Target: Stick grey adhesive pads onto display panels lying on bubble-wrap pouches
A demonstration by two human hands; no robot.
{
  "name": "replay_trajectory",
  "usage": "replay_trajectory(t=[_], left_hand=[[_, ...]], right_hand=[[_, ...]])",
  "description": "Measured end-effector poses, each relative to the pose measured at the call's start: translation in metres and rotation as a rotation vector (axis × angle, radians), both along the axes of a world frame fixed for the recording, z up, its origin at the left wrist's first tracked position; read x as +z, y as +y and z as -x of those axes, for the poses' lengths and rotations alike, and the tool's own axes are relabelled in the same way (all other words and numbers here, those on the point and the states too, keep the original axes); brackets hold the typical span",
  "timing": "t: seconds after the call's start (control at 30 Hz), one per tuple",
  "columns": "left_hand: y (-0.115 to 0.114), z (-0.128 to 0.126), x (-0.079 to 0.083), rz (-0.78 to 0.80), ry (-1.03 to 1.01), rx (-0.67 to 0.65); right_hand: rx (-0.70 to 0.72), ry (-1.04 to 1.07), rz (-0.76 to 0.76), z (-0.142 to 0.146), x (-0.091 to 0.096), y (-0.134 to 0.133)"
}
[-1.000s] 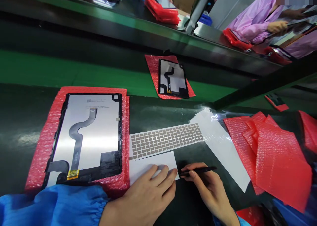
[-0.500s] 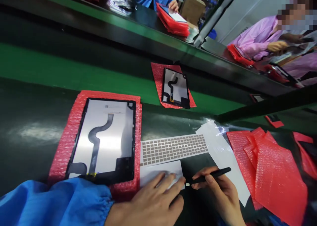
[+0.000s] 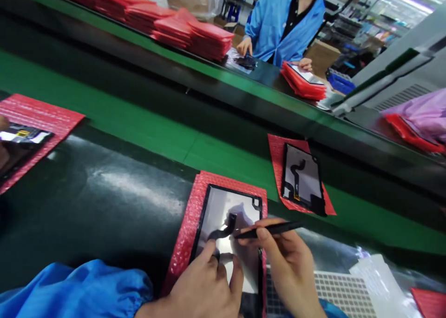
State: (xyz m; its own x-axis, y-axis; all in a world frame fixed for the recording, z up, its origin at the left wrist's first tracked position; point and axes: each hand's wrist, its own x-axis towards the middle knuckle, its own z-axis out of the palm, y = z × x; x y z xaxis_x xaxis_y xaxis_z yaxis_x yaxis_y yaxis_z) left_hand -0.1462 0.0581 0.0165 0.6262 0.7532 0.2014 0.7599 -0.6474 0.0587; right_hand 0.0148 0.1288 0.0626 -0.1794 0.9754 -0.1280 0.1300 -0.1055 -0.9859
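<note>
The display panel (image 3: pixel 218 202), its silvery back facing up in a black frame, lies on a red bubble-wrap bag (image 3: pixel 184 243) in front of me. A black, curved flex cable (image 3: pixel 230 226) runs across it. My left hand (image 3: pixel 209 281) rests over the lower panel, fingers apart and bent, the index fingertip touching the cable. In my right hand (image 3: pixel 287 257) is a pair of slim black tweezers (image 3: pixel 275 228), pinched between thumb and fingers. Their tip points at the panel just right of the cable. Whether anything is at the tip, I cannot tell.
Beside my right wrist lie a sticker sheet (image 3: pixel 343 292) and white paper (image 3: pixel 379 281). Another panel (image 3: pixel 304 174) on a red bag sits on the green strip. At left, someone's hand (image 3: pixel 3 155) touches a panel. Across the bench are red bag stacks (image 3: pixel 195 32) and a blue-sleeved co-worker (image 3: pixel 278 25).
My view has swung left. Both hands have moved from the white paper beside the sticker sheet onto the panel. The small white piece seen at the tweezers' tip is not visible now.
</note>
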Motion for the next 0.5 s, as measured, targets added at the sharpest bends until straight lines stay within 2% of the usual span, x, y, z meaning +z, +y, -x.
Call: replay_trajectory(t=[0.13,0.3,0.4,0.5], left_hand=[[0.004,0.015,-0.016,-0.020,-0.010,-0.007],[0.004,0.021,-0.034,0.110,-0.149,-0.077],[0.004,0.022,-0.034,0.171,-0.211,-0.032],[0.005,0.025,-0.021,0.201,-0.227,0.005]], right_hand=[[0.005,-0.046,0.017,0.039,-0.014,0.014],[0.045,-0.103,0.080,0.050,-0.030,0.021],[0.027,-0.112,0.128,0.049,-0.033,0.021],[-0.043,-0.120,0.146,0.049,-0.035,0.019]])
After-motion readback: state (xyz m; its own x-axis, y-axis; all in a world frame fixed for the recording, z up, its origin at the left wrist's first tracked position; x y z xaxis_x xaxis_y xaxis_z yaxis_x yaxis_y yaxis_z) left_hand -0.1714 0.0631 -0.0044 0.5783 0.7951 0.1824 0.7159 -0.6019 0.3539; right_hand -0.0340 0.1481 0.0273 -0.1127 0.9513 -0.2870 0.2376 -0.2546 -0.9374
